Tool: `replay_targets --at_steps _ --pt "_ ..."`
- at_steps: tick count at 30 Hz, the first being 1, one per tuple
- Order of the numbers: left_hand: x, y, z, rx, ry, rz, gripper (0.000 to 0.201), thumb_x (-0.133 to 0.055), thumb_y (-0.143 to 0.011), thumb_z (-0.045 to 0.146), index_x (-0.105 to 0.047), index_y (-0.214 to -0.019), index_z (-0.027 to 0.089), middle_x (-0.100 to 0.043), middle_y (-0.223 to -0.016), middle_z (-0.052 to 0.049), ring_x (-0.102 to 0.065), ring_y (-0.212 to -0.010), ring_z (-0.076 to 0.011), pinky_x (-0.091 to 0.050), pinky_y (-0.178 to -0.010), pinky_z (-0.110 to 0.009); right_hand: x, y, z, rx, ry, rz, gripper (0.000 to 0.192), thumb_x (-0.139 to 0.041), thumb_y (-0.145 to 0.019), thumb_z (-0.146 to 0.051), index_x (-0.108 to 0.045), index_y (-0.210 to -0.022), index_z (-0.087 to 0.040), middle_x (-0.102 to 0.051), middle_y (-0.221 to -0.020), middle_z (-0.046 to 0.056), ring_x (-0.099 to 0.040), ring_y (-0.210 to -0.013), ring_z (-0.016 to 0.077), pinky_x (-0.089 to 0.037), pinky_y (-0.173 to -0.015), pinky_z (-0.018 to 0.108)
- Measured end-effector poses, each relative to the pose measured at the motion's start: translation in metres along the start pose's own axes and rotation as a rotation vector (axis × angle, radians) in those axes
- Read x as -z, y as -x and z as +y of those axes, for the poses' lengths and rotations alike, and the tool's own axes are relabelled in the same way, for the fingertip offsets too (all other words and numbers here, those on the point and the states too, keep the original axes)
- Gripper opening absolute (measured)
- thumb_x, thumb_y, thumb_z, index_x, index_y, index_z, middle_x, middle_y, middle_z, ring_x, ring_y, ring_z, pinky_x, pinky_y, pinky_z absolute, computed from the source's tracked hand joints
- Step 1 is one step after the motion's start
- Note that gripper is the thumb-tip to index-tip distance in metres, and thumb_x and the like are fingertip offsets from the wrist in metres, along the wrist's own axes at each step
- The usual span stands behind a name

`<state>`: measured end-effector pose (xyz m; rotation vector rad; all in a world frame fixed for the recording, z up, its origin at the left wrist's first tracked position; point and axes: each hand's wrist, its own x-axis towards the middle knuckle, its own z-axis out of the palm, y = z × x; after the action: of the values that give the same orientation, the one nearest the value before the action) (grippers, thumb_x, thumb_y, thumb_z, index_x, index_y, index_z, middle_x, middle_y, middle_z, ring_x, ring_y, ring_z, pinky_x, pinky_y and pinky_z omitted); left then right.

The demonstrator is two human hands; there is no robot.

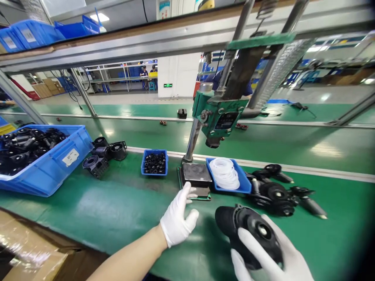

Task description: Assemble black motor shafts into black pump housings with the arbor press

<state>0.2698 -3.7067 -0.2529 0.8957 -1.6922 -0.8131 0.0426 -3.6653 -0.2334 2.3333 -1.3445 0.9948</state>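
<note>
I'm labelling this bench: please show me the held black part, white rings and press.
Black part [250, 221]: head view, on its upper housing.
White rings [227, 179]: head view, on the pile.
Press [211, 113]: head view, on its green body.

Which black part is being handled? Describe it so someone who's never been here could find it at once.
Start at the green press on the green workbench. Nearer the viewer, to its right, the white-gloved right hand grips a rounded black housing with a pale round centre. Unlike the black parts lying beside the blue tray of white rings, this one is in a hand.
</note>
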Motion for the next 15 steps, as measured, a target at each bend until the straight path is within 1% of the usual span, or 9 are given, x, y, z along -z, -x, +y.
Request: replay_targets --at_steps 3,4,7,8,9,10,12,13,15 --pt "-0.001 0.0 0.001 0.026 -0.002 -0.005 0.076 -0.049 -0.092 0.013 -0.01 -0.153 0.036 -0.043 -0.147 -0.01 -0.053 -0.126 -0.0245 -0.048 -0.101 -0.045 0.0 0.0 -0.007 0.019 -0.014 -0.089 0.036 -0.066 -0.078 -0.03 -0.071 -0.114 -0.025 -0.04 -0.147 0.018 -0.064 -0.092 0.0324 -0.055 -0.071 0.045" --pt "0.0 0.0 0.001 0.04 0.004 -0.006 0.073 -0.048 -0.093 0.015 -0.011 -0.153 0.036 -0.043 -0.147 -0.01 -0.053 -0.127 -0.0244 -0.048 -0.102 -0.045 -0.001 0.0 -0.01 0.009 -0.018 -0.097 0.038 -0.065 -0.079 -0.03 -0.07 -0.116 -0.025 -0.039 -0.147 0.018 -0.064 -0.092 0.0321 -0.055 -0.071 0.046" --pt "0.003 0.001 0.004 0.064 0.054 -0.042 0.066 -0.046 -0.097 0.023 -0.013 -0.154 0.033 -0.043 -0.148 -0.011 -0.05 -0.129 -0.025 -0.046 -0.104 -0.046 -0.003 0.0 -0.019 -0.055 -0.017 -0.046 0.037 -0.067 -0.078 -0.029 -0.071 -0.115 -0.025 -0.035 -0.15 0.019 -0.062 -0.098 0.0361 -0.054 -0.074 0.049" --pt "0.005 0.002 0.006 0.067 0.078 -0.069 0.066 -0.047 -0.098 0.027 -0.013 -0.154 0.032 -0.041 -0.149 -0.011 -0.048 -0.132 -0.0258 -0.045 -0.106 -0.046 -0.003 0.001 -0.021 -0.057 -0.012 -0.051 0.038 -0.067 -0.078 -0.028 -0.07 -0.116 -0.025 -0.034 -0.151 0.02 -0.062 -0.098 0.0367 -0.054 -0.073 0.05" --pt "0.007 0.004 0.008 0.073 0.101 -0.108 0.068 -0.049 -0.097 0.031 -0.012 -0.154 0.03 -0.039 -0.151 -0.012 -0.045 -0.135 -0.0269 -0.043 -0.108 -0.047 -0.001 0.001 -0.024 -0.048 -0.017 -0.084 0.041 -0.067 -0.079 -0.028 -0.068 -0.12 -0.026 -0.032 -0.152 0.02 -0.063 -0.098 0.0368 -0.055 -0.073 0.05" --pt "0.008 0.005 0.01 0.088 0.121 -0.16 0.073 -0.053 -0.095 0.034 -0.011 -0.155 0.028 -0.036 -0.153 -0.013 -0.042 -0.138 -0.0283 -0.04 -0.111 -0.048 0.001 0.002 -0.025 -0.034 -0.04 -0.136 0.046 -0.066 -0.079 -0.028 -0.065 -0.125 -0.027 -0.031 -0.153 0.02 -0.063 -0.099 0.0364 -0.055 -0.074 0.05" --pt "0.007 0.008 0.015 0.148 0.154 -0.28 0.094 -0.067 -0.085 0.041 -0.006 -0.156 0.025 -0.03 -0.157 -0.015 -0.034 -0.143 -0.0319 -0.031 -0.116 -0.051 0.008 0.003 -0.027 -0.06 -0.125 -0.247 0.057 -0.063 -0.082 -0.029 -0.054 -0.138 -0.028 -0.029 -0.155 0.018 -0.062 -0.107 0.0367 -0.057 -0.079 0.05" --pt "0.005 0.009 0.018 0.192 0.171 -0.33 0.109 -0.076 -0.077 0.042 -0.002 -0.156 0.024 -0.028 -0.158 -0.016 -0.031 -0.144 -0.0338 -0.027 -0.118 -0.053 0.011 0.003 -0.027 -0.12 -0.177 -0.274 0.062 -0.061 -0.084 -0.03 -0.046 -0.144 -0.029 -0.029 -0.156 0.017 -0.058 -0.116 0.0375 -0.056 -0.084 0.051" --pt "-0.004 0.009 0.024 0.289 0.19 -0.388 0.136 -0.088 -0.06 0.04 0.007 -0.155 0.021 -0.026 -0.158 -0.018 -0.029 -0.145 -0.0365 -0.02 -0.12 -0.054 0.015 -0.001 -0.025 -0.287 -0.308 -0.26 0.066 -0.055 -0.09 -0.031 -0.031 -0.151 -0.029 -0.033 -0.156 0.014 -0.048 -0.131 0.0351 -0.052 -0.096 0.052"
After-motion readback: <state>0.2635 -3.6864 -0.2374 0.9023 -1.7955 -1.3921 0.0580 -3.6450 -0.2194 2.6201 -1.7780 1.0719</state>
